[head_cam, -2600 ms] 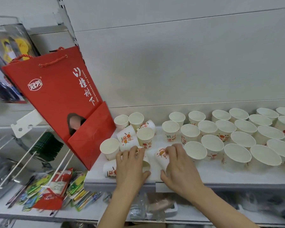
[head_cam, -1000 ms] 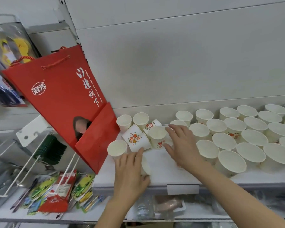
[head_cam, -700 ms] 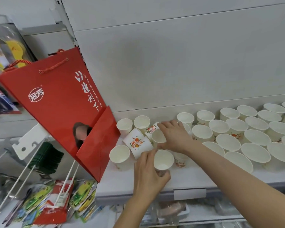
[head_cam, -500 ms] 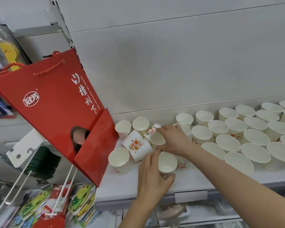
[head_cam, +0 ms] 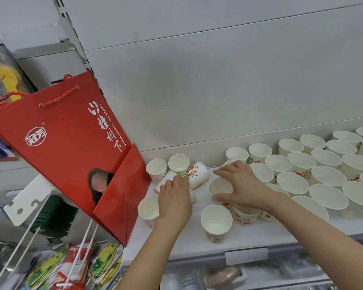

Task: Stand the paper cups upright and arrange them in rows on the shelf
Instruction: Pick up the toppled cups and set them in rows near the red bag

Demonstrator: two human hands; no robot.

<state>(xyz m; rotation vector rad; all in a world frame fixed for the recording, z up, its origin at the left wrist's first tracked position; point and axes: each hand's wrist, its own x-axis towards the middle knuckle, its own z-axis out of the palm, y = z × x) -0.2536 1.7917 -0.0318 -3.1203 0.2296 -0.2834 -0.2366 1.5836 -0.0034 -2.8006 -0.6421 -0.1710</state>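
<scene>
- Here, the left hand is lying over a tipped cup on the white shelf, its fingers curling round the cup's wall near the rim.
- The right hand is gripping an upright cup by its rim, the thumb on the near side and the fingers reaching over the far side.
- A second tipped cup is lying on its side just beyond the left hand, its printed wall facing up and its mouth pointing toward the back cups.
- Two back cups are standing upright side by side against the rear panel, just behind the tipped ones.
- A left cup is standing upright beside the left wrist, next to the red bag.
- A front cup is standing upright by itself near the shelf's front edge, between the two forearms.
- Two more printed cups are standing partly hidden under the right wrist.
- To the right, many upright cups are standing in rows, close together and running off the frame's edge.
- The red bag is leaning tilted at the shelf's left end, its rope handles up and white lettering on its face.
- Below left, packets are hanging on white wire hooks.
- A blank label holder is sitting on the shelf's front lip.
</scene>
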